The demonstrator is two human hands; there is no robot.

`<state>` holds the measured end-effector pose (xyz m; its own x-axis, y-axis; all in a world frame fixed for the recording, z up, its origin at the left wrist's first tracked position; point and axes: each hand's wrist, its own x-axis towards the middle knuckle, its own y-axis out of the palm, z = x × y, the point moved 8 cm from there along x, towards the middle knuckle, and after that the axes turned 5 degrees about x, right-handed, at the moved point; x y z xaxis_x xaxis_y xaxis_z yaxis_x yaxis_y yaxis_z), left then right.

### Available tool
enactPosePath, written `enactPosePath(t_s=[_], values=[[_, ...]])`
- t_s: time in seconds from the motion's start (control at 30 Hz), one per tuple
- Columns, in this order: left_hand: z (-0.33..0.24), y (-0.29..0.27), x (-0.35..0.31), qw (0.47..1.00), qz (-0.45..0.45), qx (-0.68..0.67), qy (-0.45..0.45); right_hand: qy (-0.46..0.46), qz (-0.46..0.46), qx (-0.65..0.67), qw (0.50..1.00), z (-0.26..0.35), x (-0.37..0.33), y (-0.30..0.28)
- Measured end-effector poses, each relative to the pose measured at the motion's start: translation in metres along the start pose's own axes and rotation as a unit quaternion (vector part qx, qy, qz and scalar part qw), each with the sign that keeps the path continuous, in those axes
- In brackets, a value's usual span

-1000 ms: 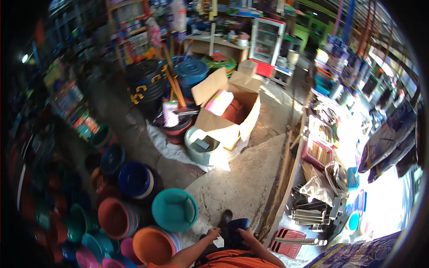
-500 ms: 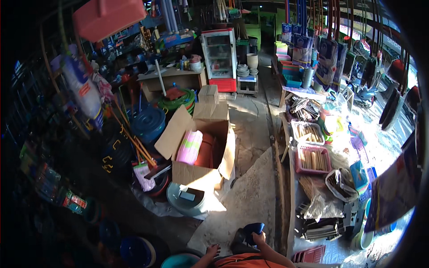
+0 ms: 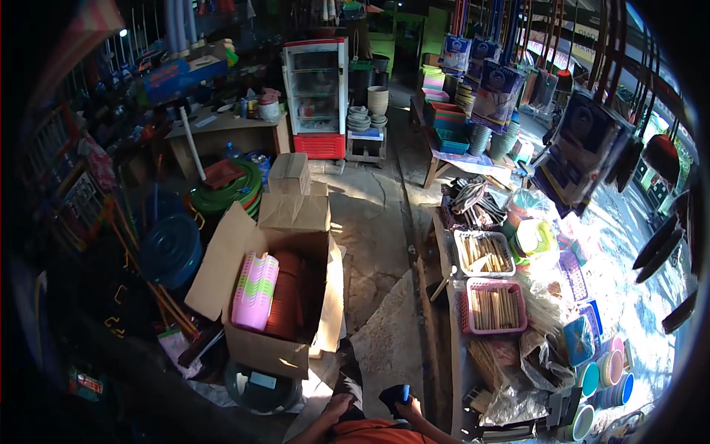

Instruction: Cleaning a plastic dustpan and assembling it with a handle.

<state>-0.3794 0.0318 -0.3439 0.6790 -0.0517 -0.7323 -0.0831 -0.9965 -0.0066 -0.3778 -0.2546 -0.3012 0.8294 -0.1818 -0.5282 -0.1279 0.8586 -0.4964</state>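
Observation:
My left hand (image 3: 339, 406) hangs low beside my dark trouser leg, loosely open, with nothing visible in it. My right hand (image 3: 410, 409) is closed at the lower edge on something dark blue (image 3: 394, 398), whose kind I cannot make out. Ahead and to the left stands a large opened cardboard box (image 3: 266, 355) with its flaps spread. Inside it are a stack of pink, white and green plastic baskets (image 3: 251, 303) and reddish-brown plastic containers (image 3: 287, 303). Both hands are apart from the box.
A concrete walkway (image 3: 384, 318) runs ahead between the box and a low stall at right. Baskets of wooden sticks (image 3: 494, 309) stand there. A red-framed display fridge (image 3: 316, 96) is farther back. Plastic packs (image 3: 497, 96) hang at upper right; a blue lidded bin (image 3: 168, 248) stands left.
My view has shifted forward and right, so the box appears nearer and farther left. My left hand now lies against my leg. The right hand still has the dark blue thing.

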Motion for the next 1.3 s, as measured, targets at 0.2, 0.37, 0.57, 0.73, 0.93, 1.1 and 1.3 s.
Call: enactPosePath(t_s=[0.2, 0.37, 0.57, 0.73, 0.93, 1.1, 1.3], values=[[-0.195, -0.025, 0.11, 0.997, -0.009, -0.054, 0.057, 0.021, -0.016, -0.05, 0.998, 0.094, 0.126, -0.023], [-0.272, -0.067, 0.179, 0.998, -0.052, 0.012, 0.024, -0.052, -0.034, -0.041, 0.997, 0.221, 0.226, -0.048], [-0.32, -0.094, 0.219, 0.989, -0.096, -0.106, -0.02, -0.062, 0.016, -0.016, 0.998, 0.307, 0.323, -0.048], [-0.33, -0.096, 0.264, 0.975, -0.13, -0.17, -0.061, -0.04, 0.095, -0.082, 0.991, 0.353, 0.428, -0.049], [-0.338, -0.086, 0.281, 0.885, -0.249, -0.378, -0.108, 0.01, 0.205, -0.145, 0.968, 0.432, 0.532, -0.053], [-0.379, -0.07, 0.288, 0.875, -0.286, -0.386, -0.052, -0.013, 0.234, -0.262, 0.936, 0.424, 0.598, -0.044], [-0.321, -0.057, 0.273, 0.759, -0.305, -0.558, -0.142, -0.065, 0.308, -0.282, 0.906, 0.471, 0.587, 0.024]])
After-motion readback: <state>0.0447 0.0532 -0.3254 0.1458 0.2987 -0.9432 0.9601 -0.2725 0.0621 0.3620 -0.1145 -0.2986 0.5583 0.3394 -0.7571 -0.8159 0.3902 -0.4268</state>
